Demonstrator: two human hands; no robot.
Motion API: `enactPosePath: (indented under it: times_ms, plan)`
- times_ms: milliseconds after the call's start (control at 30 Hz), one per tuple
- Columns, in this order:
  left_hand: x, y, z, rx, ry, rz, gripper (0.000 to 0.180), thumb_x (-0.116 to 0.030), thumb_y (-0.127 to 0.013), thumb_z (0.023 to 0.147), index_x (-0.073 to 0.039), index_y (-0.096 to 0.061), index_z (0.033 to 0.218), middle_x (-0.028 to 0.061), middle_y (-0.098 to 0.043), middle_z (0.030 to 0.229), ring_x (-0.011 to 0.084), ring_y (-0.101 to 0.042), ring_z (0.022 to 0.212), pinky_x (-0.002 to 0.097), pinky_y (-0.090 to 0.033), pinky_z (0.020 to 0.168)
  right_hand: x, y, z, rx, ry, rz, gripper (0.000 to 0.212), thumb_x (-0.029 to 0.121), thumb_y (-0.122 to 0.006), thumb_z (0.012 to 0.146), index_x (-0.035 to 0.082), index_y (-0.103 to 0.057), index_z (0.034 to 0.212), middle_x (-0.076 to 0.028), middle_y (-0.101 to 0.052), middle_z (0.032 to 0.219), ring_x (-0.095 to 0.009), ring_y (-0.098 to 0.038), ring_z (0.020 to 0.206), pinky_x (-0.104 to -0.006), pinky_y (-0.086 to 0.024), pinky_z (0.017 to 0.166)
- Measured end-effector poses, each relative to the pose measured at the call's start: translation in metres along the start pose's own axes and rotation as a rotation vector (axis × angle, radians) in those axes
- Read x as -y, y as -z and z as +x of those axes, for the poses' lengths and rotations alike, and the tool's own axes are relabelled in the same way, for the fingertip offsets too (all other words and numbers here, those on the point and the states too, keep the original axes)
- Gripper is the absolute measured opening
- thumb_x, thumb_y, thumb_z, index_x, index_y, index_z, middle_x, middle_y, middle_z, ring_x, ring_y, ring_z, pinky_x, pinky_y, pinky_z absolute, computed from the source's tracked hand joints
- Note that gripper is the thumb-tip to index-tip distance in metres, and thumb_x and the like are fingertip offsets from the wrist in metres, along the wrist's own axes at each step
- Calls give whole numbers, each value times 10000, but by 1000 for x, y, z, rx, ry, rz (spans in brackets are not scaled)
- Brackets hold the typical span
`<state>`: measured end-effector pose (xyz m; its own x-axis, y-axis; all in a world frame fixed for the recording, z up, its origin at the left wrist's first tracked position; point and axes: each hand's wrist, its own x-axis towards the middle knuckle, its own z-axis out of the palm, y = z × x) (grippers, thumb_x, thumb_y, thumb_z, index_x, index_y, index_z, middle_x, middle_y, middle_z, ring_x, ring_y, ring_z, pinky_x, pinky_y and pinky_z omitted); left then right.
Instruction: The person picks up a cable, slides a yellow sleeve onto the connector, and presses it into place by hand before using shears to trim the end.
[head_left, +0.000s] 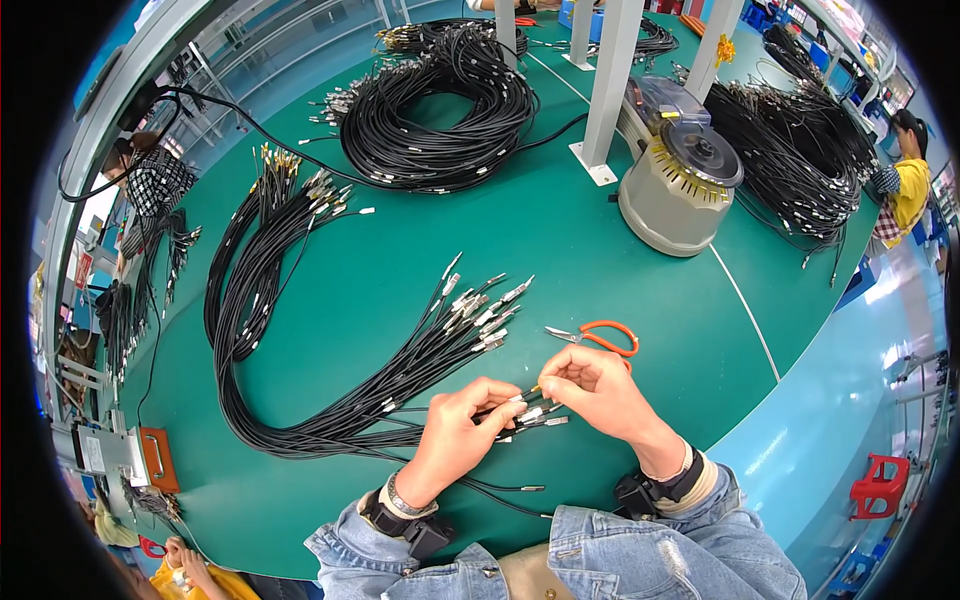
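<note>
At the near side of a green desk (660,300), a person's left hand (470,425) and right hand (595,390) nearly meet, the fingers of each closed in a pinch on a thin cable's end (534,391) between them. Beneath the left hand lies a curved bundle of black cables (330,437); orange-handled scissors (577,336) rest just beyond the right.

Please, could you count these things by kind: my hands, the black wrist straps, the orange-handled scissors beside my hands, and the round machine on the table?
Hands, left and right: 2
Black wrist straps: 2
Orange-handled scissors: 1
Round machine: 1
Total: 6
</note>
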<state>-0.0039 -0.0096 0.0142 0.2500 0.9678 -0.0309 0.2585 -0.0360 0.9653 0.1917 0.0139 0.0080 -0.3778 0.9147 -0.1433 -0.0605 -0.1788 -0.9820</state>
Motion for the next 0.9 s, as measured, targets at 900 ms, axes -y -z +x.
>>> enactPosePath:
  times_ms: [900]
  plan:
    - [7, -19, 2, -209, -322, 315, 120, -27, -729, 755, -11, -662, 853, 72, -667, 683, 127, -639, 568, 222, -480, 490, -2, -3, 0, 27, -39, 136, 87, 92, -590, 893, 7, -582, 911, -23, -609, 749, -53, -556, 671, -197, -444, 588]
